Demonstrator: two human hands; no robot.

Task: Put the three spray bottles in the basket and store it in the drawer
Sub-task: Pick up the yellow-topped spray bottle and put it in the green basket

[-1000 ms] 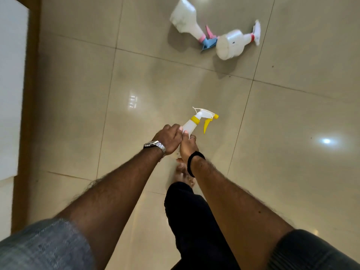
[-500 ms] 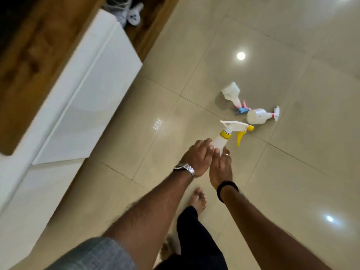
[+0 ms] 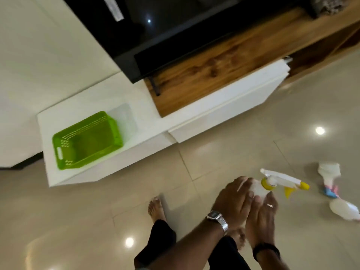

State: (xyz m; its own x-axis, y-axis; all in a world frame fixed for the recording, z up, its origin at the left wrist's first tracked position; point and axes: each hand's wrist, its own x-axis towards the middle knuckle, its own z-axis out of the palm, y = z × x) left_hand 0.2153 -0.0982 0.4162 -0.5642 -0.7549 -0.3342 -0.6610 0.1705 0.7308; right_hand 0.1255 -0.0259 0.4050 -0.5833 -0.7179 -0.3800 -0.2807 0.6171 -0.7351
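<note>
Both hands hold a white spray bottle with a yellow collar and trigger [image 3: 276, 183] above the floor, its nozzle pointing right. My left hand [image 3: 232, 199] covers the bottle's body from the left, and my right hand [image 3: 262, 217] cups it from below. Two more white spray bottles lie on the tiles at the right: one with a pink and blue head [image 3: 329, 175] and one near the frame's edge [image 3: 343, 209]. An empty green basket [image 3: 86, 140] stands on a low white cabinet top [image 3: 136, 121], to the left of my hands.
A white drawer front [image 3: 229, 108] runs along the cabinet under a wooden top [image 3: 204, 75]. A black screen [image 3: 165, 26] stands above it. My bare feet [image 3: 155, 208] are on glossy beige tiles.
The view has swung left and up, bringing the green basket and cabinet into sight. My hands still hold the yellow-trigger bottle, and the two bottles on the floor now sit at the right edge.
</note>
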